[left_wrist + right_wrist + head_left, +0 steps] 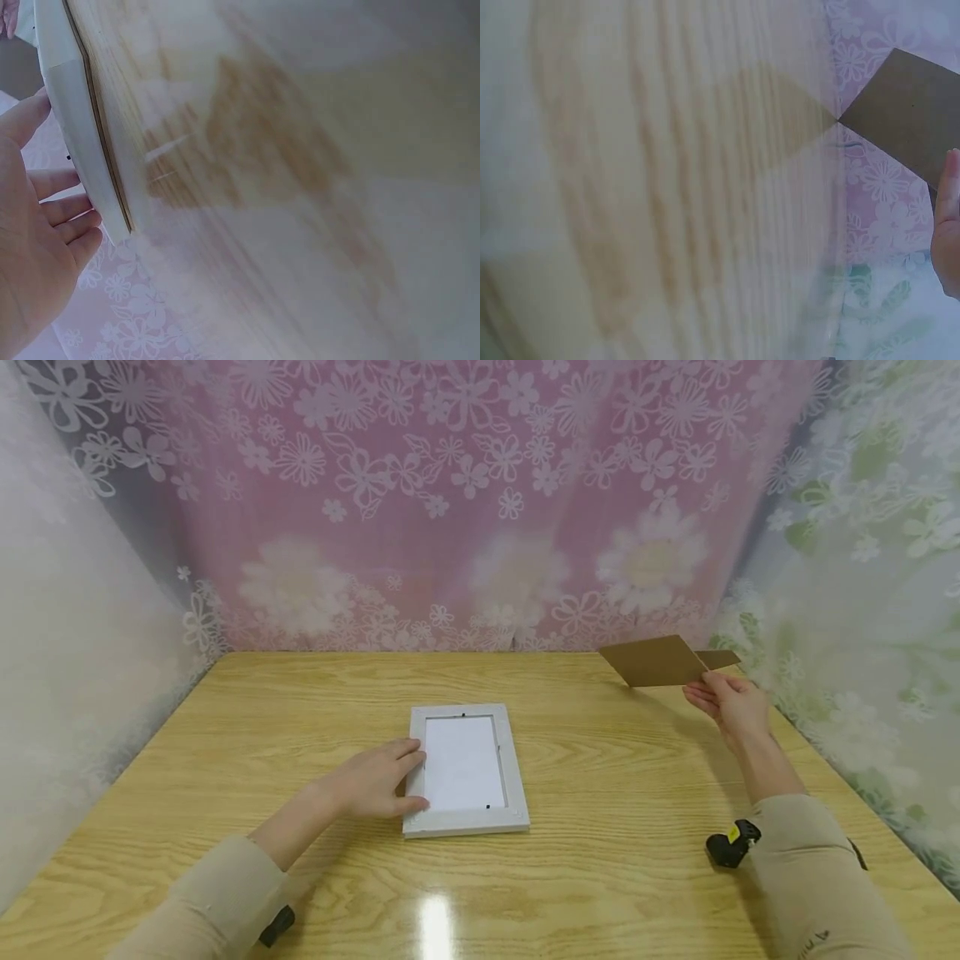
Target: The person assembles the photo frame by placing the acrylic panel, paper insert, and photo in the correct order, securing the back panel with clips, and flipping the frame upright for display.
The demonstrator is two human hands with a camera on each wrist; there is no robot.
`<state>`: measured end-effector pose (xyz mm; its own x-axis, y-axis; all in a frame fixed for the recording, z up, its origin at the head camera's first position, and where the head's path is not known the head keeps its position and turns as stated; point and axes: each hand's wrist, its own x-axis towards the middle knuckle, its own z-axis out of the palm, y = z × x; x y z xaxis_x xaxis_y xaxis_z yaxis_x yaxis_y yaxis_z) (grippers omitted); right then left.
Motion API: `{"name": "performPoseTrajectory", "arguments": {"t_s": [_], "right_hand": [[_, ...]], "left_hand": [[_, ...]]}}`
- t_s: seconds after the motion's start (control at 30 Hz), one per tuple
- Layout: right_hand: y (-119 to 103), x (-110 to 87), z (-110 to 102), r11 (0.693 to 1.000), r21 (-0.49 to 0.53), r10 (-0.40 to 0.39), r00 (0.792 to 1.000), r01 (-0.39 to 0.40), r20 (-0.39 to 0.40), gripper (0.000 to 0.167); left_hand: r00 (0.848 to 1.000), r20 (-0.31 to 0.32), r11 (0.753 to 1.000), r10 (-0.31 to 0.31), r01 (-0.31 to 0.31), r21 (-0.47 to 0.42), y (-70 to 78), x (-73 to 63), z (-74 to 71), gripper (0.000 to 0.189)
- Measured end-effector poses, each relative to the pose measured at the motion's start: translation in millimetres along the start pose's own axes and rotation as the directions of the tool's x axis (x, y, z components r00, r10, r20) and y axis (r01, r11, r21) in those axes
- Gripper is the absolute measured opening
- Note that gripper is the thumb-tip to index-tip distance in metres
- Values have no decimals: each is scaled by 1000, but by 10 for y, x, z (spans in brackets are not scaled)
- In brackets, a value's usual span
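Note:
A white picture frame lies back side up in the middle of the table, with a white sheet inside its opening and small dark tabs along the inner edge. My left hand rests on its left side, fingers and thumb loosely extended over the border. The left wrist view shows the fingertips right at the side of the frame. At the back right, my right hand pinches a brown backing board by its near right corner, tilted over the table. A narrow brown flap sticks out behind it.
The wood-grain table reaches back to a pink flowered curtain. Pale curtains hang along both sides, the right one close to my right arm. Dark wrist cameras sit at both sleeves.

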<state>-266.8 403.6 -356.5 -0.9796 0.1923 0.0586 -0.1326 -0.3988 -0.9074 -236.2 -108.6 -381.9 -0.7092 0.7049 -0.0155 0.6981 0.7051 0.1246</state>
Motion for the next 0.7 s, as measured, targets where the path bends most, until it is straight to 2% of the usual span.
{"name": "performPoseTrajectory", "arguments": {"t_s": [0.13,0.2,0.4,0.47,0.53,0.6,0.63,0.7], "right_hand": [[-13,-5,77,997,70,33,999,-32,-24,20],[-6,-14,129,996,78,42,998,-38,-53,18],[33,-7,182,998,20,61,986,-58,-153,11],[26,-4,184,995,-25,88,982,-93,-168,23],[19,5,178,989,-55,126,977,-137,-171,48],[18,18,159,980,-61,177,970,-189,-166,65],[18,25,147,974,-47,213,965,-222,-156,68],[22,46,122,957,12,290,948,-291,-129,57]], "left_hand": [[1000,2,1000,-3,3,7,-3,9,-2,76],[1000,4,1000,-3,3,4,-4,7,-9,77],[1000,10,1000,-4,3,18,-11,11,-10,77],[1000,15,1000,-7,7,24,-13,14,-3,77],[1000,16,1000,-7,7,20,-14,13,2,77],[1000,19,1000,-9,9,20,-14,10,2,77],[1000,18,1000,-7,7,17,-15,8,3,77],[1000,13,1000,-4,3,15,-18,5,3,77]]}}
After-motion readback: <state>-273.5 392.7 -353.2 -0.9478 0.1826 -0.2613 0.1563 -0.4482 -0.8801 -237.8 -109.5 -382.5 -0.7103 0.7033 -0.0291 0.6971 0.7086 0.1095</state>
